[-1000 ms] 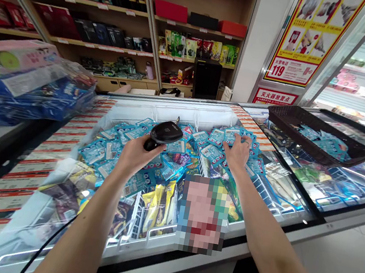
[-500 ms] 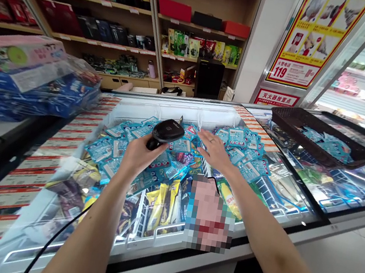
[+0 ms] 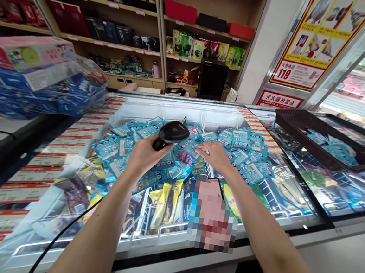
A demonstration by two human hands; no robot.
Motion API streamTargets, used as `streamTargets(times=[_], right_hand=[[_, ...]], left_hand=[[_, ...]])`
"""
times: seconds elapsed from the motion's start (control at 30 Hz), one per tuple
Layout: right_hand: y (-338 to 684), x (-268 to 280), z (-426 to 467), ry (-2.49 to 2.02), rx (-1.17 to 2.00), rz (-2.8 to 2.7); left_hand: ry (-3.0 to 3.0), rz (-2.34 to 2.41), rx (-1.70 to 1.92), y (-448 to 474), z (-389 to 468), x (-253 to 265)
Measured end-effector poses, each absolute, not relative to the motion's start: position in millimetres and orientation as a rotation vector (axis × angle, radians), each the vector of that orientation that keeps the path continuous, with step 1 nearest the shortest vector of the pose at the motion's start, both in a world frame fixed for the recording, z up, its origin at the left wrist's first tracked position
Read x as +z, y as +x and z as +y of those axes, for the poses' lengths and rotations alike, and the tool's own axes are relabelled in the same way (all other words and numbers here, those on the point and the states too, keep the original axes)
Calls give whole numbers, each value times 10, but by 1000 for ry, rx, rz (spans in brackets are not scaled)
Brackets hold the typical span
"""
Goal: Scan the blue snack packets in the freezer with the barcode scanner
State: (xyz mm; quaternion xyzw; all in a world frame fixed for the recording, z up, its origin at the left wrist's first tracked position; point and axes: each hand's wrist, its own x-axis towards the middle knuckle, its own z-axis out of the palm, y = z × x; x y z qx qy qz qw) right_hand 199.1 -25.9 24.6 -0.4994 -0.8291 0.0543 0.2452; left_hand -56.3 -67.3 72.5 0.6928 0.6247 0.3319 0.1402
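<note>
My left hand point(image 3: 145, 156) is wrapped round the handle of a black barcode scanner point(image 3: 174, 131), whose head points away over the glass-topped freezer point(image 3: 151, 254). Blue printed packets point(image 3: 150, 131) lie spread in a loose layer on the glass. Right of the scanner, my right hand point(image 3: 215, 155) is low over them, its fingers bent and drawn together at the edge of one blue packet point(image 3: 188, 148). The fingertips seem to pinch that edge; the thumb is partly hidden. More blue packets point(image 3: 253, 151) lie beyond my right wrist. A blurred-out phone point(image 3: 213, 212) lies between my forearms.
A dark basket point(image 3: 327, 155) with blue packets stands on the freezer at right. Wrapped boxes point(image 3: 33, 77) are stacked at left. The scanner's black cable point(image 3: 61, 233) runs beside my left forearm. Price strips point(image 3: 59, 152) line the glass, and shelves point(image 3: 114, 44) of goods stand behind.
My right hand has come down onto the packets, and its spread fingers have drawn together at one. The scanner stays in my left hand. The whole view has shifted slightly.
</note>
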Motion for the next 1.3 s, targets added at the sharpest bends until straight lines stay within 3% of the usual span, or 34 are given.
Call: streamTargets(times=[0.33,0.9,1.3], right_hand=[[1882,77,-224,-1526,15,-2172],[2117,-2,-90,-1145,899,-1361],[2141,-64,-47,-1154,793,-1446]], left_hand=[[2017,1828,922,-563,-670,719],[1983,1589,921,-574,-679,706],[1945,1504,830,-527,-736,769]])
